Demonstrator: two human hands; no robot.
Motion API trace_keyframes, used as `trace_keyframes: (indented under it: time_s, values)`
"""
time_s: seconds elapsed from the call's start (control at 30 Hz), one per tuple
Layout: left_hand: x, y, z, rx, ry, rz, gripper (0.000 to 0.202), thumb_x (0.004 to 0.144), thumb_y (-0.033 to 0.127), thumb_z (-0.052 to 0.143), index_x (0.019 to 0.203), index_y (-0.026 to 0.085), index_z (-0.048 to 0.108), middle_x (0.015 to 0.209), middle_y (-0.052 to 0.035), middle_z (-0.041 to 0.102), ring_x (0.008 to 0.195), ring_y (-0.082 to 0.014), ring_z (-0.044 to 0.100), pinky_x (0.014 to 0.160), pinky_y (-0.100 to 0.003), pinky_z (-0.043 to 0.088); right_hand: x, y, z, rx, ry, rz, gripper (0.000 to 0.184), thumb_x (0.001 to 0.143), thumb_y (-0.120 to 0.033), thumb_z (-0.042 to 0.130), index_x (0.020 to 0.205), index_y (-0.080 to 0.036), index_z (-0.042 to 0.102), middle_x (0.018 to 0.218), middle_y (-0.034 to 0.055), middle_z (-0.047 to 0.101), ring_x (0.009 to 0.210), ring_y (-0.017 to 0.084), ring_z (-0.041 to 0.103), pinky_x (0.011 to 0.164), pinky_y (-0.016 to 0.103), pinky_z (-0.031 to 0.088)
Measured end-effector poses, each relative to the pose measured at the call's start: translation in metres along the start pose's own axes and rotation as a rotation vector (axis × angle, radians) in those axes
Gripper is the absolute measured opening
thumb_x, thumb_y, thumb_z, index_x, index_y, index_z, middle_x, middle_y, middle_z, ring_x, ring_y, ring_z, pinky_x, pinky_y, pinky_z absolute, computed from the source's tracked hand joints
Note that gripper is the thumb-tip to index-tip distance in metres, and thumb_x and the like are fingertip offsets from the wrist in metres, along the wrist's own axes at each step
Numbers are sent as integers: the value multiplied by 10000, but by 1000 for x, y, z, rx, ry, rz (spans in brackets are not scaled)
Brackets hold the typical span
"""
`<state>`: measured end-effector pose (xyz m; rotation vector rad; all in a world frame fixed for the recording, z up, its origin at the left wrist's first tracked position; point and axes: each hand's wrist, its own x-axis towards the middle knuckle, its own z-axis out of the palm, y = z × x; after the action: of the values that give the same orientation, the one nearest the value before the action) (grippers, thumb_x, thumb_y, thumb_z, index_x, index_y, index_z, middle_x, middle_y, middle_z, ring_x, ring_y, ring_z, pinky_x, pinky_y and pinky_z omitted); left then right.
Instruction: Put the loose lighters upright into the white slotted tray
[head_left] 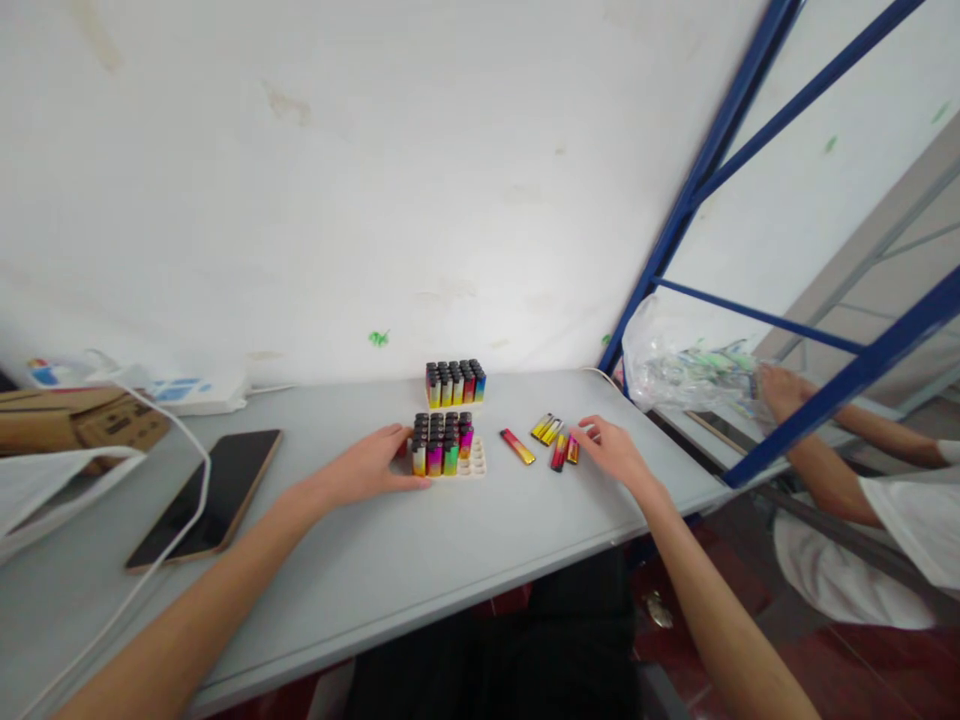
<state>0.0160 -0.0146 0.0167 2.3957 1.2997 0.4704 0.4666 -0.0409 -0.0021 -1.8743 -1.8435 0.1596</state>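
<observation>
In the head view, my left hand [379, 462] grips the left side of a white tray [471, 470], thumb at the front and fingers behind. Black-topped lighters [439, 440] in several colours stand upright in its holes; holes on its right side show bare. My right hand [611, 450] has its fingers apart at the end of a red-and-yellow lighter [573, 449] lying flat. Beside that lie a red lighter [559, 452] and yellow lighters [547, 428]. A red-to-yellow lighter [518, 447] lies closer to the tray.
A second block of upright lighters [455, 382] stands near the wall. At left are a tablet [206, 498], a white cable [202, 470] and a cardboard box [82, 420]. A blue metal frame [679, 215] rises at right; beyond it, another person's hands [784, 392] hold a plastic bag [667, 365].
</observation>
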Motion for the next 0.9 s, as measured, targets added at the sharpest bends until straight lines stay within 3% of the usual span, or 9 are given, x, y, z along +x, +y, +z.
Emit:
trace_keyframes:
  time_s: [0.13, 0.33, 0.43, 0.5, 0.57, 0.67, 0.73, 0.8, 0.9]
  values:
    - [0, 1, -1, 4, -7, 8, 564, 725, 707, 782, 978, 216, 664, 1004, -87, 711, 932, -310, 683, 864, -410, 554, 13, 0, 11, -73, -12, 70, 367, 984, -423, 708, 1241, -161, 715, 1009, 118, 821, 942, 251, 772, 871, 326, 547]
    - [0, 2, -1, 7, -2, 0, 570, 711, 714, 787, 965, 219, 662, 990, -79, 709, 915, -302, 677, 847, -400, 550, 32, -3, 6, 5, -58, 153, 118, 900, -280, 747, 939, -172, 773, 923, 114, 817, 954, 283, 779, 849, 329, 556]
    - [-1, 3, -1, 13, -1, -2, 567, 718, 716, 782, 963, 219, 661, 990, -77, 705, 911, -302, 678, 845, -399, 550, 36, -14, 3, 105, -15, 128, 179, 962, -322, 620, 918, -176, 713, 935, 116, 788, 923, 266, 772, 767, 322, 567]
    - [-2, 4, -1, 14, -5, -6, 574, 720, 712, 786, 975, 212, 664, 998, -83, 706, 913, -310, 682, 849, -405, 550, 37, -29, 4, 365, 23, 119, 294, 1008, -462, 529, 1023, -194, 649, 973, 95, 751, 806, 224, 759, 592, 283, 531]
    - [-3, 5, -2, 6, -7, -10, 587, 721, 702, 794, 1002, 201, 671, 1021, -95, 713, 933, -319, 686, 868, -415, 550, 36, -52, 6, 733, 9, 95, 428, 984, -638, 508, 1106, -232, 568, 921, 33, 691, 601, 163, 669, 422, 235, 388]
    - [-4, 5, -2, -5, -1, -10, 594, 720, 688, 805, 1033, 199, 679, 1044, -102, 721, 948, -319, 682, 876, -416, 550, 33, -94, 12, 1053, -124, 21, 538, 899, -767, 583, 1118, -282, 506, 680, -99, 492, 401, 83, 358, 375, 200, 212]
    - [-4, 5, -2, -8, -1, -7, 581, 721, 672, 809, 1037, 202, 682, 1052, -100, 722, 952, -312, 678, 871, -407, 549, 30, -121, 22, 1130, -207, -8, 552, 877, -783, 616, 1108, -292, 511, 612, -135, 345, 402, 76, 225, 387, 200, 169]
    - [-4, 5, -2, -9, -7, -5, 572, 725, 664, 809, 1033, 200, 679, 1058, -99, 719, 959, -310, 677, 872, -403, 547, 26, -142, 35, 1133, -236, -26, 550, 880, -799, 606, 1051, -282, 532, 604, -131, 302, 421, 84, 201, 396, 213, 166]
    - [-3, 5, -2, -8, -28, -17, 595, 727, 674, 809, 1044, 188, 675, 1062, -108, 713, 961, -317, 678, 871, -409, 547, 20, -156, 58, 990, -133, -96, 568, 918, -809, 523, 792, -257, 493, 576, -97, 305, 460, 104, 256, 430, 254, 224]
